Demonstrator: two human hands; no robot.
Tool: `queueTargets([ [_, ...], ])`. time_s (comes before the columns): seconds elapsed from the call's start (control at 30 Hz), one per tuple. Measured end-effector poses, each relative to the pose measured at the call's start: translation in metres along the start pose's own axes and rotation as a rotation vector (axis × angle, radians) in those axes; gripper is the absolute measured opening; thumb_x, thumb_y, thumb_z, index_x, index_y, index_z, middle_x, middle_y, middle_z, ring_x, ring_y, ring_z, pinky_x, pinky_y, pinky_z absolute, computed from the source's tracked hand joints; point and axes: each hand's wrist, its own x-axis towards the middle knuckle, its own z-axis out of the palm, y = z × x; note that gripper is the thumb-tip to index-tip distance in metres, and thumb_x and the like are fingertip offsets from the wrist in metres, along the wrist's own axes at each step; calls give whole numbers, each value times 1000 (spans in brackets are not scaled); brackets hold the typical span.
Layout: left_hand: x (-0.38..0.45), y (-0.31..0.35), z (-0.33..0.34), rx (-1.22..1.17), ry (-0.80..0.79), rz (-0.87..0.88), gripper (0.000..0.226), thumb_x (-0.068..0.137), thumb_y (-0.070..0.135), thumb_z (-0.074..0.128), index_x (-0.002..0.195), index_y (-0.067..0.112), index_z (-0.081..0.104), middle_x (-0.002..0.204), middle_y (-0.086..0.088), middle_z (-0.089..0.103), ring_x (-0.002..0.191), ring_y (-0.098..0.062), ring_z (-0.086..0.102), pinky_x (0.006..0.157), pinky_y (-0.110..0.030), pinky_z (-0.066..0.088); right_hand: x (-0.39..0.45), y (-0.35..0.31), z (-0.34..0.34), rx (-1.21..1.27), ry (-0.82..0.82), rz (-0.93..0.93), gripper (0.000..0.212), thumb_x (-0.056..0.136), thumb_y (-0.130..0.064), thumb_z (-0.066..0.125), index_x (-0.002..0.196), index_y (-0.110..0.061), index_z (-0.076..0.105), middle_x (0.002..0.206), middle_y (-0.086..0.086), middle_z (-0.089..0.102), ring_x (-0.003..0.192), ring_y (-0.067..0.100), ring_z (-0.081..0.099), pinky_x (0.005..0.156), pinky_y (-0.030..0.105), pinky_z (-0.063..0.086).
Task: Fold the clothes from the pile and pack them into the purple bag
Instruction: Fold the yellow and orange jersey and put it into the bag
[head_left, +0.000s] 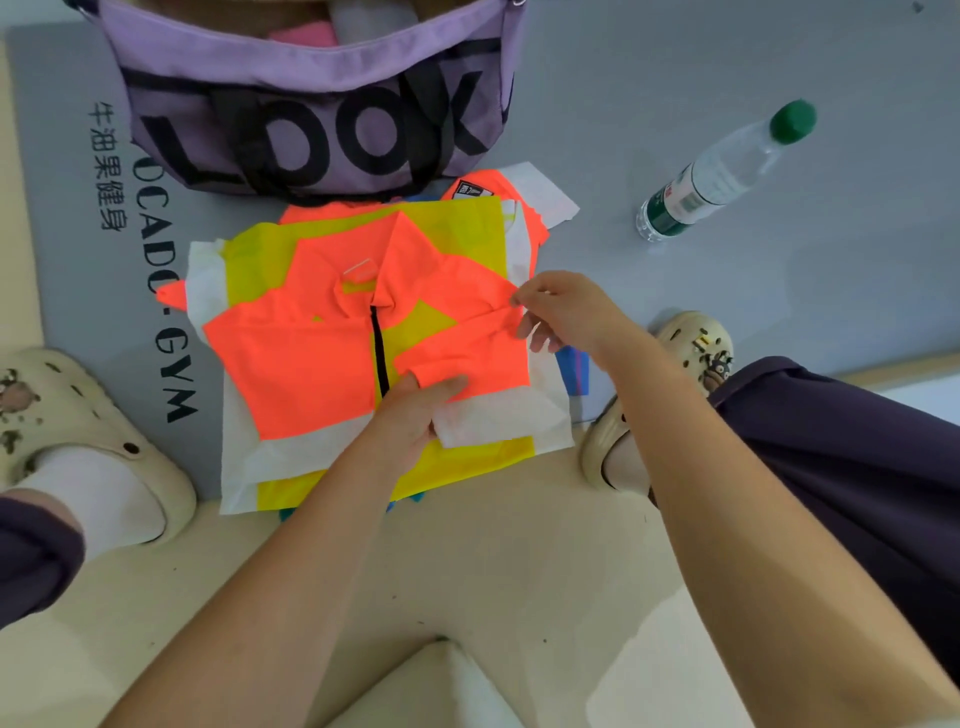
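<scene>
The orange jacket (311, 364) lies on the pile of clothes (467, 228) at the near edge of the grey mat (67, 208), just before the purple bag (311, 104) (pink and grey items already show inside). I see my left hand (415, 415) holding down the folded sleeve, thumb and fingers pinching its cuff, while my right hand (561, 312) pinches the sleeve's orange fold. A water bottle (722, 171) lies to the right, on the grey floor.

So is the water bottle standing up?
No, the bottle lies on its side on the grey mat, its green cap pointing away from the person.
</scene>
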Motion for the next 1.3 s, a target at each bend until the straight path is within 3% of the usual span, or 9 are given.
queueTargets([
  [0.13,12,7,-12,311,149,77,33,93,14,63,126,17,59,126,-9,64,115,-27,61,101,-46,48,21,3,9,-444,37,-190,24,90,-9,59,112,-18,64,80,-1,55,65,12,51,58,11,38],
  [0.27,7,6,-20,269,108,192,40,94,6,60,131,20,55,126,-4,65,116,-23,61,101,-41,48,41,13,3,-831,42,-159,29,90,-20,63,119,-20,62,111,12,49,101,27,51,86,32,40],
  [0.43,6,-4,-32,340,183,255,39,93,6,62,130,17,57,121,-2,66,113,-20,62,98,-33,48,52,1,-14,-675,123,-240,7,88,-14,66,91,-12,72,79,-4,52,83,18,51,69,18,32],
  [0.63,11,-1,-31,371,234,260,29,87,5,67,113,19,62,103,-7,72,97,-22,67,89,-38,53,54,-10,-1,-345,275,-318,11,94,-16,55,101,-18,64,92,-7,58,83,17,56,73,26,42],
  [0.8,11,3,-28,315,262,285,14,85,15,74,84,25,64,72,13,68,65,-2,62,65,-25,48,27,35,15,-245,395,-120,29,87,-43,68,91,-16,58,82,4,63,74,21,60,69,32,46],
  [0.87,12,3,-28,360,316,277,21,85,16,73,72,17,56,60,8,56,59,-11,52,63,-29,42,12,61,26,-318,315,41,42,77,-54,73,85,-17,55,76,-3,58,67,11,55,58,28,40],
  [1.03,11,7,-36,517,291,244,22,86,13,72,77,-1,57,79,-19,61,81,-39,69,76,-51,58,-8,101,51,-475,193,97,31,84,-40,69,82,-11,59,74,-1,59,71,19,54,60,31,37],
  [1.2,10,20,-42,527,303,264,27,85,11,72,68,14,52,64,-9,61,50,-18,60,57,-38,54,-10,104,44,-487,221,98,28,86,-38,68,79,-13,58,73,-2,56,72,19,52,54,26,34],
  [1.3,6,19,-43,939,469,522,26,82,21,72,76,16,48,73,-4,54,65,-21,53,57,-35,39,-12,102,45,-423,364,134,48,75,-46,78,95,-11,51,92,1,48,84,20,47,65,31,39],
])
